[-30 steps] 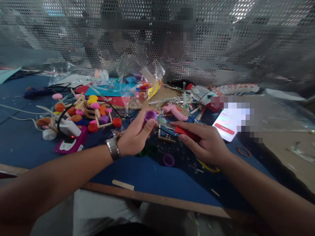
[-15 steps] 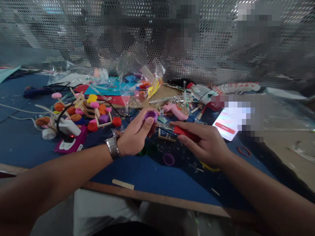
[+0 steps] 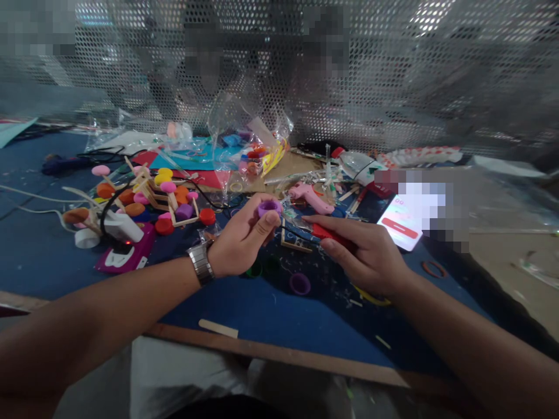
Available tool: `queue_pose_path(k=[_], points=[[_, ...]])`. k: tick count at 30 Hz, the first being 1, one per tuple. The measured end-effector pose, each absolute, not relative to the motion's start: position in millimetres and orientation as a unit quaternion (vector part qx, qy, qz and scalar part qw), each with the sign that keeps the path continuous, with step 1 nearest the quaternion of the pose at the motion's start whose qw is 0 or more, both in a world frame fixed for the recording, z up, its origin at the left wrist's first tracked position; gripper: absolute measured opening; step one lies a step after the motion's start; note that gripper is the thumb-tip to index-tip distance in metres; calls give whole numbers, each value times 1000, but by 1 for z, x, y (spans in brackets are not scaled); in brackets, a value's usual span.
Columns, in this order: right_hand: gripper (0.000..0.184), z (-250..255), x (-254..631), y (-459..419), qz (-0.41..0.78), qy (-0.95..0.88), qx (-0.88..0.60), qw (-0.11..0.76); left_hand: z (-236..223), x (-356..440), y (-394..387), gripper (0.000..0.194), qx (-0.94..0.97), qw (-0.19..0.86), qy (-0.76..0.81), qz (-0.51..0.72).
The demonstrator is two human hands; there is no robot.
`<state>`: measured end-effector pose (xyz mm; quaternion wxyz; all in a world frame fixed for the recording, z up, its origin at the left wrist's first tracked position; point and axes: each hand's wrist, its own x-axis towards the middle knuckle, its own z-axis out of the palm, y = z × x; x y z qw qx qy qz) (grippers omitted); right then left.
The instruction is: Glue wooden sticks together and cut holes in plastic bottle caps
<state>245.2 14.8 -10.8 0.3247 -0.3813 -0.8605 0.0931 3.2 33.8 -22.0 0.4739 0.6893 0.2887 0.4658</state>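
Holding cap well inside table edge

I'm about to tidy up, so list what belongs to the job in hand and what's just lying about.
In the job:
- purple cap, in the left hand
- red-handled tool, in the right hand

Apparently just lying about:
- pink glue gun
- lit phone
- clear plastic bottle
- flat wooden stick

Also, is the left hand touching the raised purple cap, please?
Touching: the head view shows the left hand gripping the cap, thumb against its side.
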Motion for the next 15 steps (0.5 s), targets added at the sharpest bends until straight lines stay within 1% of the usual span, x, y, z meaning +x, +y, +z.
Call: queue_pose_path(k=[4,7,11,15], points=[[35,-9,243,15,96,-860,-382,325,-23,3,35,45,693,469,291,463],[39,-5,241,15,106,-857,-372,341,-24,0,36,42,704,449,309,454],[45,0,237,11,169,-848,-384,323,-23,-1,34,40,732,411,322,438],[45,1,237,7,253,-829,-400,299,-18,0,31,41,745,391,323,434]])
